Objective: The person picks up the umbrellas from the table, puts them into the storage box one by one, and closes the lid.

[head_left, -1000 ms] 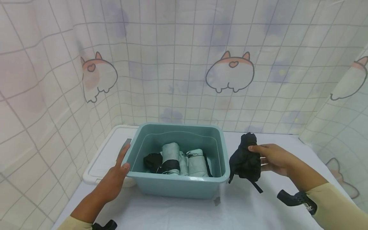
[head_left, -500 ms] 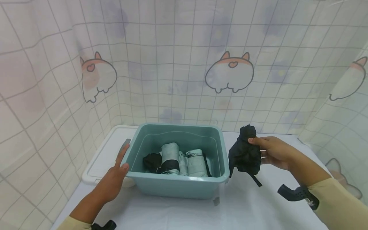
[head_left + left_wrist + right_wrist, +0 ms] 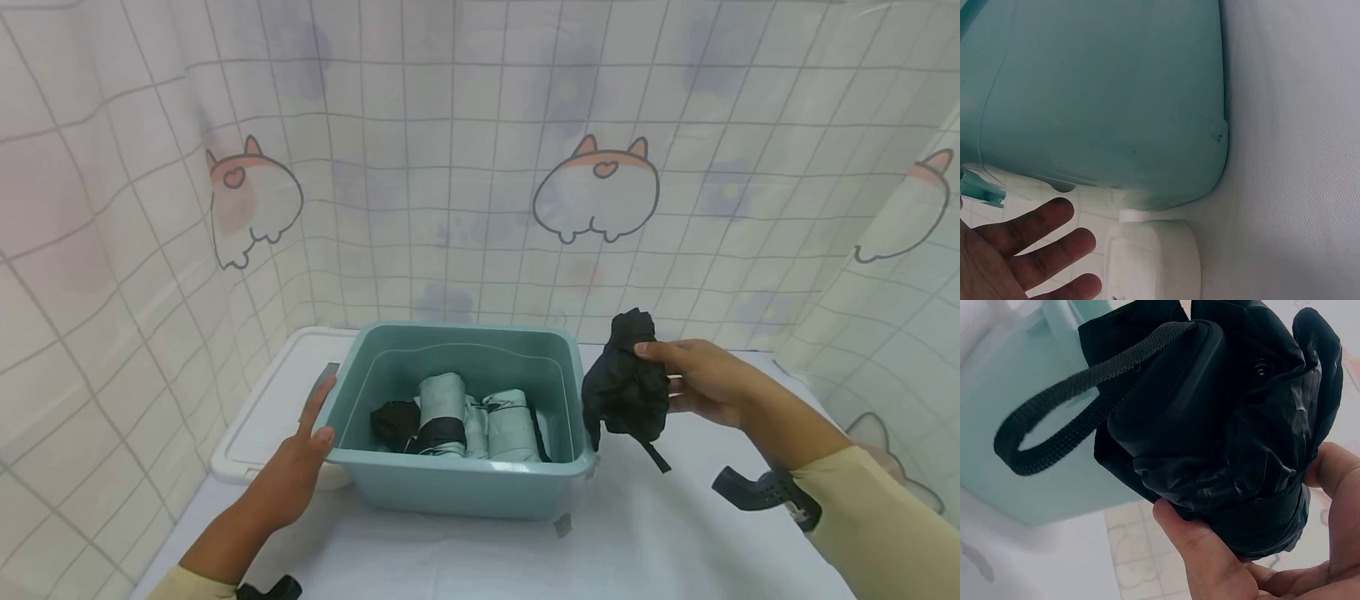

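Note:
In the head view, my right hand (image 3: 708, 382) grips a black folded umbrella (image 3: 624, 390), held up just beyond the right end of a teal plastic bin (image 3: 461, 487). Its handle end and woven strap loop (image 3: 1054, 419) point toward the camera in the right wrist view, with loose cloth bunched around the handle. My left hand (image 3: 291, 475) is at the bin's left rim, fingers extended; the left wrist view shows several spread fingertips (image 3: 1079, 240). Inside the bin lie pale rolled bundles (image 3: 514, 425), one with a black band, and a black bundle (image 3: 395, 423). Their undersides are hidden.
A white lid-like piece (image 3: 258, 417) lies left of and behind the bin. A white cloth (image 3: 465, 562) covers the table. Patterned curtains (image 3: 465, 183) enclose the back and sides. A small grey patch (image 3: 563, 525) shows near the bin's front right corner.
My right hand has raised the umbrella, then shifted it slightly left toward the bin's right rim. My left hand has stayed at the left rim.

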Demonstrator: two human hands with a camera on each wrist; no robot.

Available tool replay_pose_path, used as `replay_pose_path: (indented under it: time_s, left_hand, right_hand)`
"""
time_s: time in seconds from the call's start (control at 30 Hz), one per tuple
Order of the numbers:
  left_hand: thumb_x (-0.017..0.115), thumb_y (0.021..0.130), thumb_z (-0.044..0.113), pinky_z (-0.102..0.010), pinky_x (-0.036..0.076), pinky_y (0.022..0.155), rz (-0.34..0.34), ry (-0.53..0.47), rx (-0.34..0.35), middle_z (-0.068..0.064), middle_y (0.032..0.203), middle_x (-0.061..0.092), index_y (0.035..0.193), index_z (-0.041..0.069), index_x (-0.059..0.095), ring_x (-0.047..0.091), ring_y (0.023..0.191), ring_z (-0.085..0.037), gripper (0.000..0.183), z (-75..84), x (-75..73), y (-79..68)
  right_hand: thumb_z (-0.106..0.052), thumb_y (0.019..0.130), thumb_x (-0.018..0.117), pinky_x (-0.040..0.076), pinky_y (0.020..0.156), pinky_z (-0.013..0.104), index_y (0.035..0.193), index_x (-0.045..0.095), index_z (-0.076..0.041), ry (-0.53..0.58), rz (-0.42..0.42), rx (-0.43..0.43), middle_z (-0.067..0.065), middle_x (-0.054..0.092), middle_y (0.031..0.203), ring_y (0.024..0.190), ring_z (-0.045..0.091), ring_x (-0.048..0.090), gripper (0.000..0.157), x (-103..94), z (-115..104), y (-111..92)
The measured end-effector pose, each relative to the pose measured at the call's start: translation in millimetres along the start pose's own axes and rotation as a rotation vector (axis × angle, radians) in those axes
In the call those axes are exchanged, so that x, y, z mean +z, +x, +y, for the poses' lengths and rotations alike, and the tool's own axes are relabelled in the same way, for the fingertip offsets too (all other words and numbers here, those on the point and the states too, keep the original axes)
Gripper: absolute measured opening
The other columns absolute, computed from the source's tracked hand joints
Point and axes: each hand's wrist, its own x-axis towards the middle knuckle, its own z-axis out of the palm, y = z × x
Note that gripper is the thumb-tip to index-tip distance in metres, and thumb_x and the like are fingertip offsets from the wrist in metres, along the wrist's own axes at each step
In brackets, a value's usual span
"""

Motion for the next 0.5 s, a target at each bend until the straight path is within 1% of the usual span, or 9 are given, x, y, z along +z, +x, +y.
replay_pose_path:
  time_s: [0.23,0.5]
  left_hand:
    - [0.018,0.111,0.051,-0.078,0.037,0.093,0.002,0.006,0.001,-0.031,0.153,0.035,0.162,0.046,-0.008,0.047,0.128,-0.055,0.058,1.4,-0.5,0.3]
    - [0.019,0.111,0.049,-0.078,0.037,0.093,0.001,0.011,-0.013,-0.031,0.153,0.036,0.162,0.047,-0.008,0.047,0.128,-0.055,0.057,1.2,0.2,0.2]
  right_hand:
    - [-0.036,0.104,0.06,0.043,0.102,0.058,0.154,0.026,0.012,0.003,-0.009,-0.01,0.031,0.035,0.151,0.127,0.048,0.052,0.077,9.1,-10.3,3.6]
    - [-0.037,0.104,0.061,0.042,0.102,0.059,0.154,0.028,0.011,0.005,-0.022,-0.012,0.03,0.037,0.151,0.13,0.049,0.05,0.077,18.7,-16.7,10.1]
